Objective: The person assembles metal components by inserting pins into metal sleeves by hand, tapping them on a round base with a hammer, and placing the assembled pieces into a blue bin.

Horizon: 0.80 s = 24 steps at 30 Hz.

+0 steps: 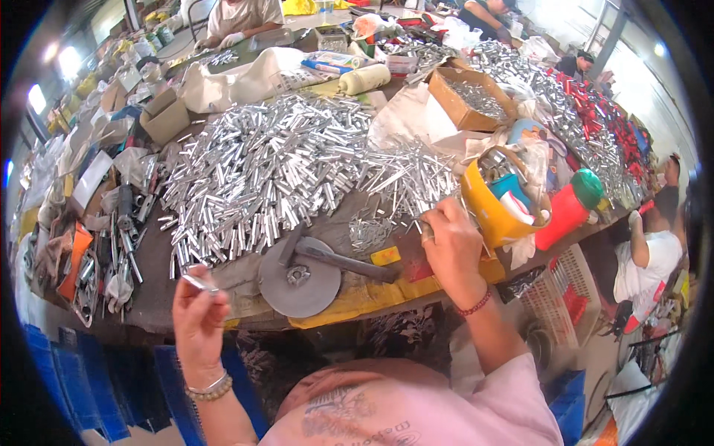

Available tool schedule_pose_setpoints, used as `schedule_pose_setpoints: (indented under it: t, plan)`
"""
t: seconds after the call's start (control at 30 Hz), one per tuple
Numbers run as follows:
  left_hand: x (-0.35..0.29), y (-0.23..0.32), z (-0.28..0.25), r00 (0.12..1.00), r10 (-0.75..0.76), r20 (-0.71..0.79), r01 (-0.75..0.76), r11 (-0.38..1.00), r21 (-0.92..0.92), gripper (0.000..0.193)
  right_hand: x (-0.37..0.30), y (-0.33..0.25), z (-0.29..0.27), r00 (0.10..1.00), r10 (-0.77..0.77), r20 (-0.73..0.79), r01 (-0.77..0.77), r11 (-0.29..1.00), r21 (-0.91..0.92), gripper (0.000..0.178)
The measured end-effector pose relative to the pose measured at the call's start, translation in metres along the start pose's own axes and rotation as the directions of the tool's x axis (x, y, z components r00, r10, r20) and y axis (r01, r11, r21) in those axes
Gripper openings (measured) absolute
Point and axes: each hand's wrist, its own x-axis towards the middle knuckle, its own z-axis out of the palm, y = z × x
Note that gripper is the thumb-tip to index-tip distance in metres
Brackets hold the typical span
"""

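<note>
Near the table's front left edge, my left hand [199, 316] pinches a short silver metal tube [199, 283] between thumb and fingers. My right hand [451, 249] is closed at the near right edge of a heap of thin metal pins [411, 175]; whatever its fingertips pinch is too small to make out. A big pile of short metal tubes [260, 167] spreads beyond my left hand. Between my hands lies a grey round metal disc [301, 290] with a dark bar [349, 264] across it. A small yellow block [385, 256] sits beside the bar, close to my right hand.
A yellow container [483, 204] and a red bottle with a green cap [561, 223] stand right of my right hand. Behind are a cardboard box of small parts [454, 111] and a cream bottle [364, 79]. Tools [126, 223] clutter the left. Other people work around the table.
</note>
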Motion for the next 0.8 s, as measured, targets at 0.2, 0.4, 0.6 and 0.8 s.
schedule_pose_setpoints:
  t: [0.2, 0.4, 0.6, 0.8]
  plan:
    - [-0.011, -0.029, 0.061, 0.987, -0.005, 0.159, -0.099, 0.762, 0.639, 0.021, 0.001, -0.030, -0.011, 0.980, -0.184, -0.069, 0.192, 0.974, 0.124, 0.015]
    - [-0.008, -0.045, 0.066, 0.888, 0.235, 0.396, -0.459, 0.387, 0.800, 0.019, -0.010, -0.095, -0.003, 0.921, -0.385, 0.054, 0.340, 0.867, 0.365, 0.014]
    - [-0.010, -0.037, 0.063, 0.868, 0.234, 0.439, -0.492, 0.270, 0.828, 0.020, -0.019, -0.112, 0.013, 0.880, -0.452, 0.149, 0.338, 0.815, 0.471, 0.012]
    - [-0.008, -0.033, 0.060, 0.858, 0.186, 0.479, -0.513, 0.252, 0.820, 0.023, -0.016, -0.119, 0.016, 0.883, -0.437, 0.169, 0.318, 0.824, 0.469, 0.006]
